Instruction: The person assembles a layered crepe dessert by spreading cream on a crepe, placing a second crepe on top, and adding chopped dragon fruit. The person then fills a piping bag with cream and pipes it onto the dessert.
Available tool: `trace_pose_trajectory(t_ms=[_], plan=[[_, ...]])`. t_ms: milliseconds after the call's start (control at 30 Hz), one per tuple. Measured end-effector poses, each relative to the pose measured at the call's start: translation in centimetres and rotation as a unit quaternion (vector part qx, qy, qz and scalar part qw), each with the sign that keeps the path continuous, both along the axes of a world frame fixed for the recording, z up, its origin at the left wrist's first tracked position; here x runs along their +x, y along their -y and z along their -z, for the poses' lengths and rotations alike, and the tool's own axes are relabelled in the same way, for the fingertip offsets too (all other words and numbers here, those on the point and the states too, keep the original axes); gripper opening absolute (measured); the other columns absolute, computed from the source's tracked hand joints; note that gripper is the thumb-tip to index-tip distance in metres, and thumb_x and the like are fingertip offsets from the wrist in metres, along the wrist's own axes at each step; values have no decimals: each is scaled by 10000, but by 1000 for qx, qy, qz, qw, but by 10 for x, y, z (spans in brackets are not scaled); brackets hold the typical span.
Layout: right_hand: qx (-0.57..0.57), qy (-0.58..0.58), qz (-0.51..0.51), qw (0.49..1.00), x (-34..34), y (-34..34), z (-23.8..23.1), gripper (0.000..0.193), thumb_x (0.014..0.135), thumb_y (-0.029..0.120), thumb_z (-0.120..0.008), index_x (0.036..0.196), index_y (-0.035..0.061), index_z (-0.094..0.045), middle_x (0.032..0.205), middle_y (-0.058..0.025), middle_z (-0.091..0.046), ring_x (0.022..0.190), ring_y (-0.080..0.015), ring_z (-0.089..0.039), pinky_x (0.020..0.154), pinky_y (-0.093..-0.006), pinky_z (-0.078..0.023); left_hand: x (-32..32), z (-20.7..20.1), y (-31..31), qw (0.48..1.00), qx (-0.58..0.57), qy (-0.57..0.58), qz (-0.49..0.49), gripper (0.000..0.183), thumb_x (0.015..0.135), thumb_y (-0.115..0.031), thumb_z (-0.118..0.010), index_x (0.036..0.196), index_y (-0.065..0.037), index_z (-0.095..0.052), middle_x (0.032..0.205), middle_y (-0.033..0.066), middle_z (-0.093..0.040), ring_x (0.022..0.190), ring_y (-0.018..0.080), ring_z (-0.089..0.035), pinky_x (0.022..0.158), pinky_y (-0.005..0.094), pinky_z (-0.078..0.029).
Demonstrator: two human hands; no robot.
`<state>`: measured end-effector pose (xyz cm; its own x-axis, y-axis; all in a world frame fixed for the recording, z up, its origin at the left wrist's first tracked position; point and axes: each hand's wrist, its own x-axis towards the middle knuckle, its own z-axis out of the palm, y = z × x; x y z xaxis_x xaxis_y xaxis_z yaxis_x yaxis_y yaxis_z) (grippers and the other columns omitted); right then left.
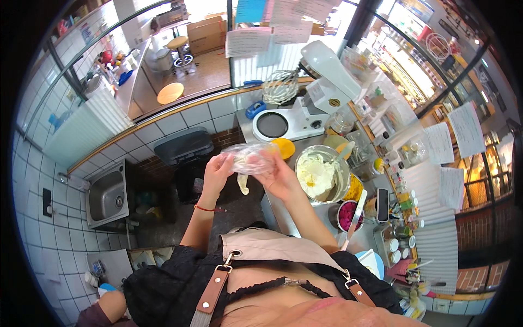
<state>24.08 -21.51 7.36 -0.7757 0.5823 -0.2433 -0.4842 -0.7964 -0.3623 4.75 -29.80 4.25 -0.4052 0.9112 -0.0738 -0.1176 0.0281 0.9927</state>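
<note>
My left hand (218,169) and my right hand (280,177) hold up a crumpled clear plastic piping bag (249,158) between them, above the floor just left of the counter. Motion blurs the bag. Its narrow end hangs down below my hands with pale cream inside. Both hands have their fingers closed on the plastic. To the right of my right hand stands a metal mixing bowl (343,180) of whipped cream (313,171), with a spatula (346,149) leaning in it. A yellow-orange oval thing (283,148) lies just beyond that hand.
Behind the bowl stands a white stand mixer (327,87) with a whisk (280,87). Diced yellow fruit (355,188), a bowl of magenta fruit (348,216), a long spatula (357,218) and a phone (383,204) crowd the right. At left are a bin (184,146) and a sink (109,197).
</note>
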Motion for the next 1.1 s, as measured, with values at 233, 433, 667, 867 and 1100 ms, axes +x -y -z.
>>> trace_pose_trajectory(t_ms=[233,433,667,867,1100], plan=[[-40,-79,50,995,2,-6,48,459,1017,428,-411,1260,56,-529,1305,-142,-564,1197,-296,-556,1025,-474,-451,-3,3,-4,813,128,551,140,316,990,-168,-430,1180,42,-572,1149,151,-653,1078,248,-627,966,383,-496],[-95,-158,-34,982,8,-60,102,401,1024,343,-411,1236,36,-557,1151,-133,-646,950,-232,-669,747,-344,-582,36,-50,-31,745,198,594,230,430,936,-290,-484,1159,58,-600,1163,198,-645,1084,325,-613,995,445,-452],[-237,-283,-206,906,18,-2,62,193,938,181,-517,1006,25,-608,815,-49,-636,623,-130,-569,546,-251,-512,19,-79,-19,887,278,-323,176,749,760,-56,-665,1430,30,-341,1450,179,-419,1326,305,-424,1122,391,-278],[-127,-80,-85,985,-14,8,61,168,977,178,-475,1016,67,-595,757,-10,-619,518,-92,-551,431,-208,-486,54,-52,-52,920,343,-172,-81,750,724,-159,-789,1348,2,-406,1299,126,-479,1154,235,-517,966,371,-447],[-71,18,36,997,3,-28,97,215,1008,220,-459,1024,61,-602,791,-25,-633,497,-69,-542,406,-172,-467,60,-22,-68,893,369,-218,137,475,818,-117,-712,1253,-29,-545,1241,99,-573,1114,181,-564,965,335,-457]])
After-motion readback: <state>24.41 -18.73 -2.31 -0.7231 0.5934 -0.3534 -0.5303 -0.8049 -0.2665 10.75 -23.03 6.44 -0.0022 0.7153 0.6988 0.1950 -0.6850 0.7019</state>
